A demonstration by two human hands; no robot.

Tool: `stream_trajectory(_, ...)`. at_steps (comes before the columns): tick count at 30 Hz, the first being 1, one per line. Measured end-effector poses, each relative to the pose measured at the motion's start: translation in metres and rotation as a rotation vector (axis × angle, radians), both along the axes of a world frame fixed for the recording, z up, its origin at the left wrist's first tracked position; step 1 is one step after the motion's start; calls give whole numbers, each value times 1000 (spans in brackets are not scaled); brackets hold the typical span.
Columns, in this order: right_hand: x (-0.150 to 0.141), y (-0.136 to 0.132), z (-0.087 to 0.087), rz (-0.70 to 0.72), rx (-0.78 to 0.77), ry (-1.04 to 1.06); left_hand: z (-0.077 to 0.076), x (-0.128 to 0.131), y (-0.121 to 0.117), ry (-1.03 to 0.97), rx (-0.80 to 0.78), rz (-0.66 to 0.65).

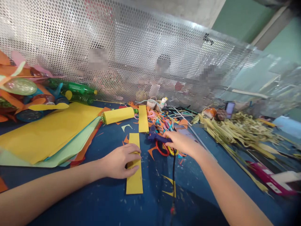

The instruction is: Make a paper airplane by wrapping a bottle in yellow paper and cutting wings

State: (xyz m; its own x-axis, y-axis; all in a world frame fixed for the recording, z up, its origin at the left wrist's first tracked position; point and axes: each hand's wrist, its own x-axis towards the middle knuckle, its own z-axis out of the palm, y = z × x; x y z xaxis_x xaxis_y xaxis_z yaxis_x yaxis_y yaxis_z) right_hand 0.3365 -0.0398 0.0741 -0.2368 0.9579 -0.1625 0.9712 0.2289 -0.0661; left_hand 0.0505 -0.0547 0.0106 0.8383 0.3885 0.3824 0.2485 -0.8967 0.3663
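My left hand point(123, 160) lies on a yellow paper strip point(134, 185), fingers apart and pressing lightly on it. A second yellow strip point(143, 119) lies just beyond the first. My right hand point(177, 141) is closed around the handle of a dark blue glue gun point(157, 137), whose nozzle end points left. From it a black cord point(174, 179) runs down toward the table's near side. Under the gun are scissors with red handles point(162, 150) and a yellow handle loop point(173, 151). A bottle wrapped in yellow paper point(118, 115) lies on its side beyond my left hand.
Coloured paper sheets point(54, 131) are stacked at left, beside bottle-and-paper crafts point(23, 88) and a green bottle point(77, 89). Paper scraps point(162, 117) pile up behind the gun. Dried husks point(230, 131) and a magenta tool point(270, 177) lie right. A perforated metal screen point(141, 47) stands behind, people beyond it.
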Motion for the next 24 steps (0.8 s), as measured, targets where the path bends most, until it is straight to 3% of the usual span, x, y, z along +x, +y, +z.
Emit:
stream_trajectory(12, 24, -31, -40, -61, 323, 132, -1, 2, 0, -18, 28, 9)
stream_trajectory(16, 26, -22, -28, -160, 383, 162, 1, 3, -1, -15, 31, 16)
stream_trajectory(20, 34, 7, -9, -266, 335, 61, 2, 3, -2, -4, 29, 25)
stream_trajectory(24, 43, 38, -9, -294, 284, 16, 3, 2, -3, -6, 33, 29)
